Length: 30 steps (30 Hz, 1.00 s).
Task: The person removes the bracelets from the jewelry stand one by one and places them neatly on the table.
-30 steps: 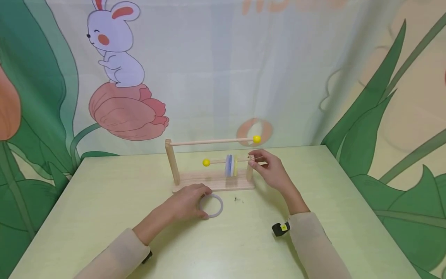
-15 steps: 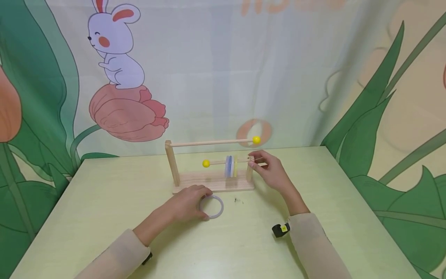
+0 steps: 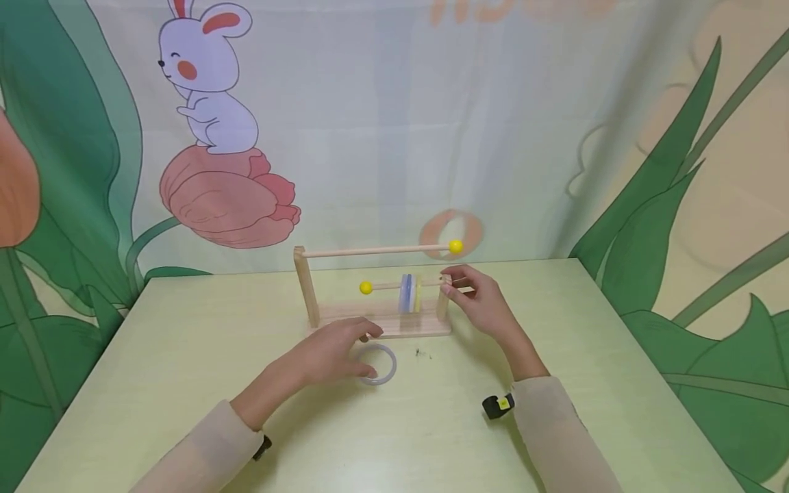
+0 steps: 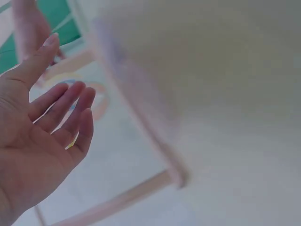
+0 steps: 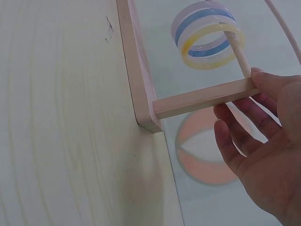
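Observation:
A wooden ring stand [image 3: 425,330] has a tall left post, a short right post [image 5: 202,99] and two rods tipped with yellow balls. Several rings, pale, blue and yellow [image 5: 207,66], hang on the lower rod. My right hand [image 3: 483,301] pinches the top of the short post between thumb and fingers. A pale lilac ring [image 3: 393,366] lies flat on the table in front of the stand. Over this ring's left side is my left hand [image 3: 335,352], thumb and fingers spread apart; in the left wrist view its fingers [image 4: 70,110] are loosely bent around nothing.
The upper rod [image 3: 376,251] runs above the lower one, its yellow ball [image 3: 455,246] at the right end. Small dark marks [image 3: 422,353] show on the table [image 3: 382,438] beside the pale ring. A printed curtain [image 3: 370,137] hangs behind the table.
My left hand has let go of the pale ring and lifted slightly, with its fingers parting. The ring stays on the table. My right hand keeps its place at the short post.

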Available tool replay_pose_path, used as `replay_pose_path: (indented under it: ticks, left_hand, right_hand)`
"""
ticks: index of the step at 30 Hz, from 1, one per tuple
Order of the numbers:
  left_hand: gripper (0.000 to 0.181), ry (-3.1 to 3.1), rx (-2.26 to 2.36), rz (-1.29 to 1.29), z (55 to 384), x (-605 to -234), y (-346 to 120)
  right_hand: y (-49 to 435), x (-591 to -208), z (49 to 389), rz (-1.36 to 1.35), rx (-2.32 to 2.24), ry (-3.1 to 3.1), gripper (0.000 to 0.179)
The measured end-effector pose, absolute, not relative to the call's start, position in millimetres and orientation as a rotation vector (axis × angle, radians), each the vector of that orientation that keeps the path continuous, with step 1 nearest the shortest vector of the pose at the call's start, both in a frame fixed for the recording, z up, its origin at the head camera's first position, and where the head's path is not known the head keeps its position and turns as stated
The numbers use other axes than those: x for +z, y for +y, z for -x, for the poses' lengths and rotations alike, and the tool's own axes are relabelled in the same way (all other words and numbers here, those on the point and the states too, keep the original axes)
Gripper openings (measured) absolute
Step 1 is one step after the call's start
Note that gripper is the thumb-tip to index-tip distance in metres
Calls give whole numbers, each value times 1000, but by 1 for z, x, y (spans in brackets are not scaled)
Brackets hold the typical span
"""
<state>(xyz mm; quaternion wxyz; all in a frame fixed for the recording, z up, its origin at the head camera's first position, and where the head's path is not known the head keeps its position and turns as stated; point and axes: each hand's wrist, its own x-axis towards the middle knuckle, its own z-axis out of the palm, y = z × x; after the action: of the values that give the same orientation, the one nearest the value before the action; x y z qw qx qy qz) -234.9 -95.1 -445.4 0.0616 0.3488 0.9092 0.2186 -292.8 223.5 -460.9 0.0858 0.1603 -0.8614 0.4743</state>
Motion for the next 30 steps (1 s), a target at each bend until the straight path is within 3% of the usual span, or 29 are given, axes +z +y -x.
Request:
replay_pose_path:
  ticks: [9,23,30]
  left_hand:
    - [57,2890,850,-1272,243,-402,-76]
    - [74,3052,882,-1127,283,-422,-56]
    - [64,2950,976,-1113,292,-428,-54]
  right_hand:
    - [226,-459,292,-465,1430,-2555,34]
    - [221,-460,292,-465,1468,-2552,32]
    - [212,-436,274,-490,1468,-2557,30]
